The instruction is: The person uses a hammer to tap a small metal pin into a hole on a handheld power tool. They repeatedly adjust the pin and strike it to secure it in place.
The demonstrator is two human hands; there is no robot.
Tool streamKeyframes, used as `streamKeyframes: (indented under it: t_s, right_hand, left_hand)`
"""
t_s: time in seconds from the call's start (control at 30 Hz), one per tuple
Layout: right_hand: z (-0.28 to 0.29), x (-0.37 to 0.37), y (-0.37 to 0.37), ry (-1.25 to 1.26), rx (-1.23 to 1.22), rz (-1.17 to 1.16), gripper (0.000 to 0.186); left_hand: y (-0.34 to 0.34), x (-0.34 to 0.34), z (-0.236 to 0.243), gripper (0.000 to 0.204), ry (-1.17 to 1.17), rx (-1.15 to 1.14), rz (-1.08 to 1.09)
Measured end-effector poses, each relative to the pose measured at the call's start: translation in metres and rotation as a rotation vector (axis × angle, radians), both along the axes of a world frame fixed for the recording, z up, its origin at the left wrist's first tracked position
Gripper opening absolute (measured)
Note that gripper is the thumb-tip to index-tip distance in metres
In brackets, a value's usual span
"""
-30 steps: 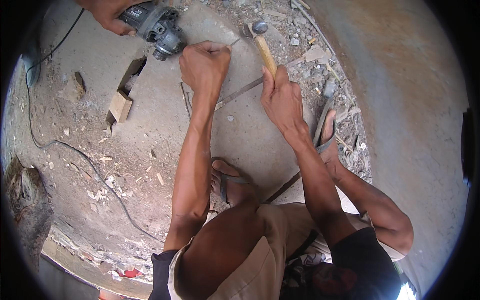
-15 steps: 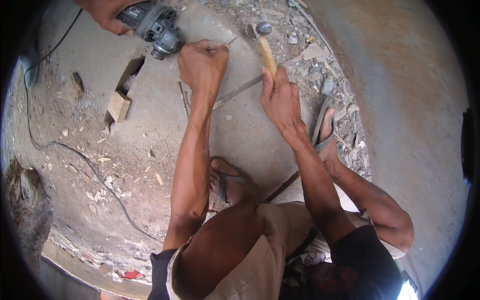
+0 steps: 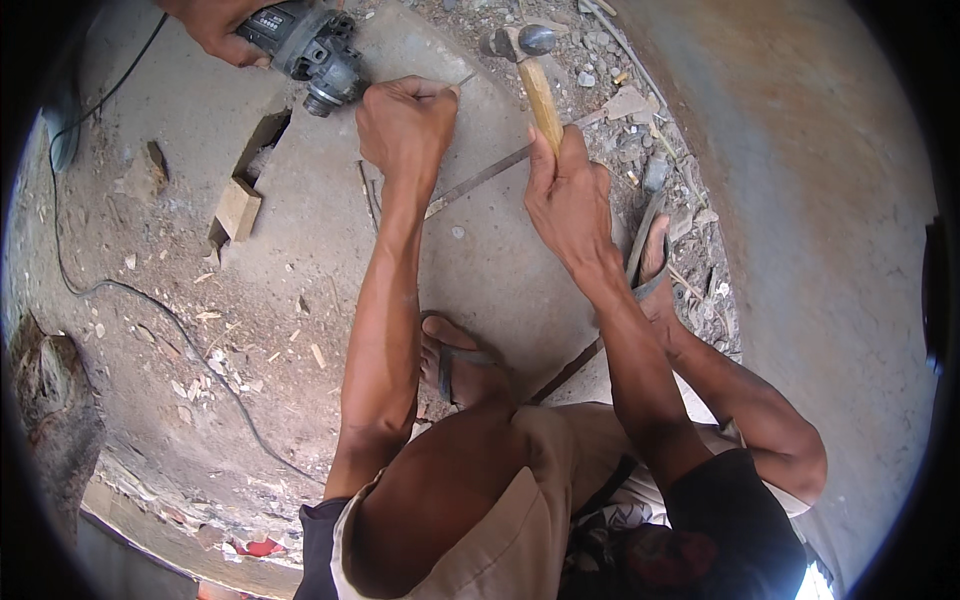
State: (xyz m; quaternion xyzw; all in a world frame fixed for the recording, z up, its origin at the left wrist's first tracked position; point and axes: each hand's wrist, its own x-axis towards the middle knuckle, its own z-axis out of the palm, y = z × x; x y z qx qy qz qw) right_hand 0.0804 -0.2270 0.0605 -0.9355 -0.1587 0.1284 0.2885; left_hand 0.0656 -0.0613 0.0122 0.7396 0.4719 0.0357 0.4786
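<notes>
My right hand (image 3: 572, 195) is wrapped round the wooden handle of a hammer (image 3: 541, 100), whose dark metal head points away from me. Farther left, my left hand (image 3: 405, 125) is closed in a pinch over the concrete slab (image 3: 480, 260). A thin dark rod (image 3: 467, 80) juts from its fingertips; the rest of it is hidden by the fingers. Just beyond that hand is an angle grinder (image 3: 315, 58) with no disc visible on it, gripped by another person's hand (image 3: 215, 28).
A flat metal bar (image 3: 480, 180) lies across the slab between my arms. To the left are a wooden block (image 3: 238, 208) by a gap in the concrete and a dark power cord (image 3: 180, 325). Rubble (image 3: 600, 60) lines the right wall (image 3: 790, 200). My sandalled foot (image 3: 460, 365) rests between my arms.
The hammer has come up, its head now farther from me and larger in view. My right hand has shifted slightly right. The left hand stays almost still.
</notes>
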Motion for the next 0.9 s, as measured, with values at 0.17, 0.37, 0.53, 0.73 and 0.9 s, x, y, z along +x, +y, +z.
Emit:
streamKeyframes:
  t_s: [0.17,0.37,0.53,0.73,0.9]
  right_hand:
    - [-0.004,-0.011,-0.001,-0.141,0.133,-0.062,0.031]
    - [-0.014,0.000,-0.008,-0.012,-0.102,0.024,0.031]
    - [0.004,-0.010,0.000,-0.116,0.205,-0.083,0.032]
    - [-0.025,-0.004,-0.006,-0.118,-0.130,0.090,0.029]
    - [0.000,-0.008,0.000,-0.037,0.103,-0.026,0.029]
  left_hand:
    - [-0.001,0.000,0.001,0.016,-0.004,-0.006,-0.009]
    - [-0.002,0.001,0.002,0.017,-0.007,-0.007,0.010]
    - [-0.002,-0.002,-0.004,0.015,-0.016,0.015,-0.001]
    - [-0.003,0.002,0.002,0.015,-0.031,0.012,0.013]
    - [-0.002,0.000,0.001,0.015,-0.029,0.017,0.010]
